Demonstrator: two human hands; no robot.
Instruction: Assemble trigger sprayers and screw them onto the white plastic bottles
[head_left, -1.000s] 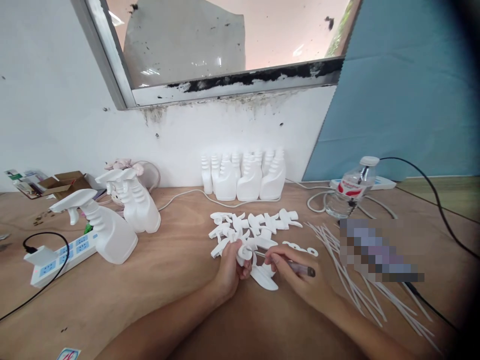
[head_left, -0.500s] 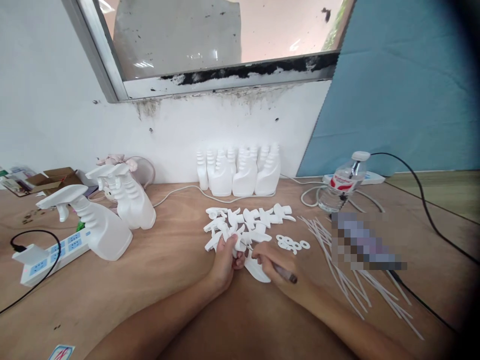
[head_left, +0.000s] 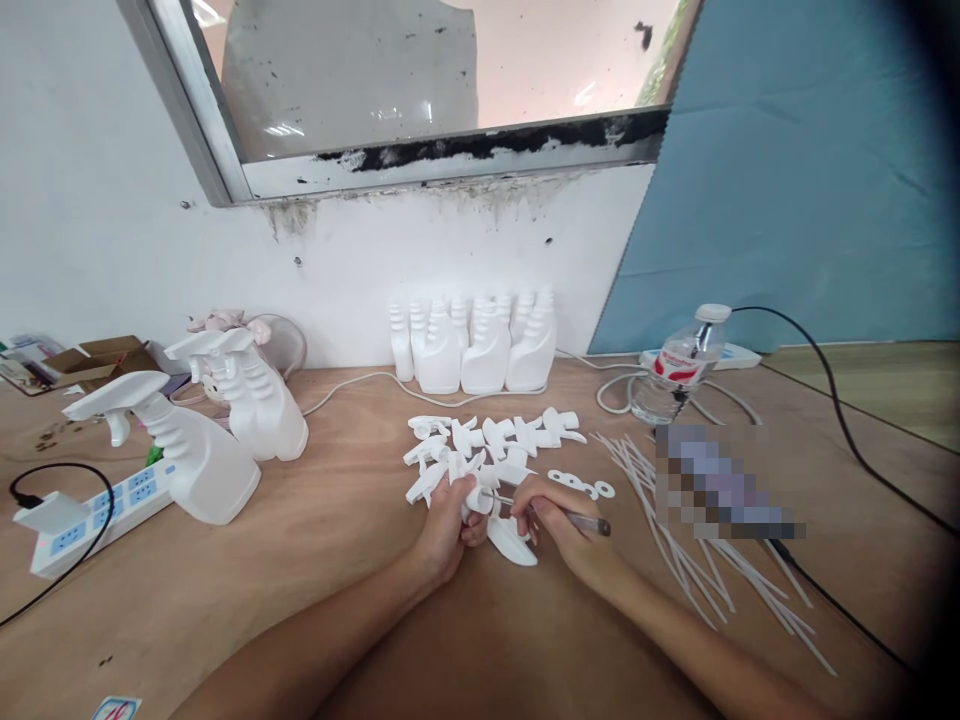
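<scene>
My left hand (head_left: 442,535) is closed around a white trigger spray head (head_left: 478,498), its round opening turned to the right. With my right hand (head_left: 562,520) I grip a slim grey tool (head_left: 594,524); its thin metal tip reaches the opening of that spray head. I cannot tell the tool's exact kind. Just below, between my hands, lies a white curved shroud piece (head_left: 512,541). Several more white spray heads (head_left: 498,437) lie in rows behind my hands. White ring washers (head_left: 604,490) are to the right of them.
Thin white tubes (head_left: 660,525) lie loose on the right, beside a blurred-out device (head_left: 724,485) with a cable. A water bottle (head_left: 679,370) stands behind. White bottles (head_left: 484,350) line the wall. Assembled spray bottles (head_left: 214,465) and a power strip (head_left: 97,520) occupy the left.
My right hand has shifted slightly right, and the tool now lies flatter, its handle end raised. My left hand still holds the spray head, with its opening more visible.
</scene>
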